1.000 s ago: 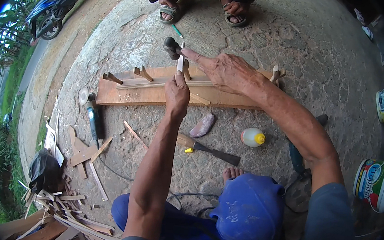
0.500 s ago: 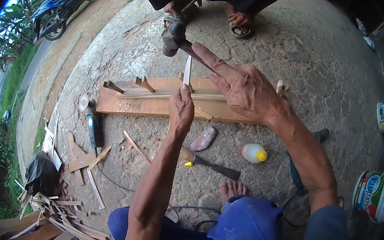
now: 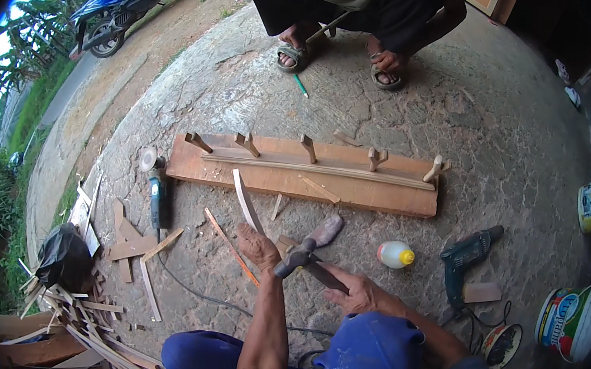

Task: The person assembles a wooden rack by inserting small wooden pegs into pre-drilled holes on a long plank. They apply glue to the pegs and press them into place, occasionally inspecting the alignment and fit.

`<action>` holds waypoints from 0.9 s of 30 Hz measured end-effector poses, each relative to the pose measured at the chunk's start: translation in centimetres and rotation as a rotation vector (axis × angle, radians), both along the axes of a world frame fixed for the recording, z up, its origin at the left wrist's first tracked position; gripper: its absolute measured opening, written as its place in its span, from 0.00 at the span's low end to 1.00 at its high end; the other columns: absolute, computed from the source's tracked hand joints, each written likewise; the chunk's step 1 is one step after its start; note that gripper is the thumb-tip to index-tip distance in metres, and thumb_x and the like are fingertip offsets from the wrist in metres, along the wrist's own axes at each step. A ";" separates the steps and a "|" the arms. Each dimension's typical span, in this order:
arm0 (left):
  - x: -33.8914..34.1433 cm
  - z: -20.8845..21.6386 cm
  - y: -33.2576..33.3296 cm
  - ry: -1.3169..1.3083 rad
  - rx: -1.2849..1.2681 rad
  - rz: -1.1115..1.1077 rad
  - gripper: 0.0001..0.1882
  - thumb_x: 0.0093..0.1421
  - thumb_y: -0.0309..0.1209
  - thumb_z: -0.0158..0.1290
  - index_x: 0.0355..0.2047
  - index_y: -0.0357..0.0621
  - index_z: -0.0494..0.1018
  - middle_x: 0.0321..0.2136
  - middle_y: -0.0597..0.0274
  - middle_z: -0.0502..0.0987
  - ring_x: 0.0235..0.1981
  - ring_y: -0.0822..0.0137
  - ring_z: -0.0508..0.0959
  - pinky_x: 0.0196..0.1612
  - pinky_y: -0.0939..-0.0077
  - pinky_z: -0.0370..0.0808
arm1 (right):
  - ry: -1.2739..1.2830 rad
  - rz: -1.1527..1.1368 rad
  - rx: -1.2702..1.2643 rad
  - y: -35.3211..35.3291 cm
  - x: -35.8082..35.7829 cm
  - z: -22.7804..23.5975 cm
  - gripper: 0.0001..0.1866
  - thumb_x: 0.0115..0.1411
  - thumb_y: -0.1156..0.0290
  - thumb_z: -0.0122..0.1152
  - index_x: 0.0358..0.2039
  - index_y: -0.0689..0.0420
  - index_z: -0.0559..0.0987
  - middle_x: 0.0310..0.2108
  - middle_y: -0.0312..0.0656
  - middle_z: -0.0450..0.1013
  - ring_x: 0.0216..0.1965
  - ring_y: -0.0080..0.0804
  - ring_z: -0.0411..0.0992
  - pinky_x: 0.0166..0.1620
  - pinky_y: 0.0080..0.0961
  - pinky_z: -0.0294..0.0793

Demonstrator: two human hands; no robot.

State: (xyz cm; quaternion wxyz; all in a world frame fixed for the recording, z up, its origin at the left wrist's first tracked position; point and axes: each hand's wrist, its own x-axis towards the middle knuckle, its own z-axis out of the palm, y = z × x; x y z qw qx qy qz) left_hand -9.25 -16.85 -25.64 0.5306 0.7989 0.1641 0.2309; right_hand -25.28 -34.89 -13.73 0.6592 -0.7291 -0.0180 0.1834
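My left hand grips the lower end of a thin curved wooden strip that rises toward a long reddish plank. The plank lies flat on the stone ground and carries several small upright wooden pegs with a thin strip laid along them. My right hand holds a hammer by its dark handle. The hammer head sits right beside my left hand, close to my body.
Nearby lie a white glue bottle with a yellow cap, a green power drill, an angle grinder and its cord. Paint buckets stand right. Wood offcuts pile at lower left. A person in sandals squats beyond the plank.
Both hands have drawn back from the plank toward my body, the left with the strip and the right with the hammer lowered beside it.
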 end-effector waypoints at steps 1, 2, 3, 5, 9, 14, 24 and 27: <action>-1.1 -2.0 0.4 0.077 0.011 -0.011 0.25 0.72 0.46 0.38 0.27 0.35 0.65 0.20 0.57 0.64 0.23 0.62 0.64 0.28 0.63 0.63 | -0.092 -0.010 -0.110 0.3 -1.8 -3.1 0.31 0.67 0.59 0.53 0.67 0.54 0.58 0.46 0.55 0.75 0.51 0.42 0.74 0.55 0.33 0.69; -2.2 -3.6 2.2 0.150 0.046 0.019 0.25 0.71 0.46 0.38 0.28 0.35 0.66 0.21 0.55 0.66 0.24 0.61 0.65 0.29 0.62 0.63 | 0.071 0.088 -0.156 0.4 -1.9 -3.0 0.32 0.67 0.57 0.52 0.67 0.53 0.58 0.46 0.55 0.74 0.51 0.43 0.74 0.54 0.33 0.70; -2.8 -4.4 3.3 0.227 0.079 0.049 0.24 0.71 0.46 0.39 0.29 0.35 0.66 0.22 0.54 0.67 0.24 0.60 0.66 0.30 0.61 0.64 | 0.236 0.185 -0.205 0.7 -2.1 -2.4 0.32 0.67 0.56 0.52 0.67 0.53 0.58 0.46 0.56 0.74 0.51 0.45 0.74 0.54 0.34 0.70; -3.8 -4.9 3.6 0.340 0.087 0.046 0.23 0.69 0.46 0.42 0.31 0.35 0.68 0.23 0.52 0.69 0.25 0.56 0.68 0.32 0.59 0.66 | 0.418 0.304 -0.416 1.9 -2.9 -2.0 0.31 0.68 0.55 0.49 0.67 0.53 0.58 0.46 0.59 0.73 0.51 0.47 0.73 0.53 0.37 0.70; -5.2 -5.4 3.1 0.407 0.154 0.015 0.21 0.65 0.47 0.49 0.34 0.36 0.69 0.26 0.49 0.72 0.27 0.51 0.72 0.35 0.58 0.69 | -0.007 0.179 -0.767 3.8 -8.0 -12.3 0.28 0.68 0.52 0.46 0.63 0.54 0.63 0.40 0.60 0.73 0.44 0.51 0.74 0.47 0.44 0.71; -5.5 -5.9 2.9 0.429 0.501 -0.028 0.19 0.61 0.41 0.53 0.45 0.40 0.72 0.40 0.46 0.75 0.45 0.48 0.74 0.48 0.57 0.68 | -0.007 0.515 -0.736 2.3 -2.4 -9.4 0.15 0.67 0.57 0.48 0.47 0.51 0.74 0.34 0.50 0.75 0.38 0.56 0.75 0.42 0.49 0.73; -5.2 -6.0 3.0 0.359 0.515 -0.117 0.18 0.64 0.37 0.46 0.50 0.44 0.73 0.47 0.53 0.73 0.52 0.50 0.69 0.56 0.53 0.61 | -0.381 0.052 -0.916 -7.1 17.4 5.7 0.12 0.60 0.62 0.55 0.36 0.57 0.80 0.34 0.49 0.78 0.38 0.46 0.77 0.44 0.40 0.75; -5.4 -5.2 2.6 0.352 0.506 -0.157 0.18 0.64 0.37 0.44 0.50 0.43 0.72 0.48 0.51 0.72 0.52 0.49 0.68 0.55 0.51 0.60 | -0.288 -0.014 -1.011 -11.9 24.7 5.1 0.11 0.55 0.66 0.56 0.34 0.57 0.82 0.34 0.48 0.79 0.39 0.44 0.77 0.44 0.38 0.75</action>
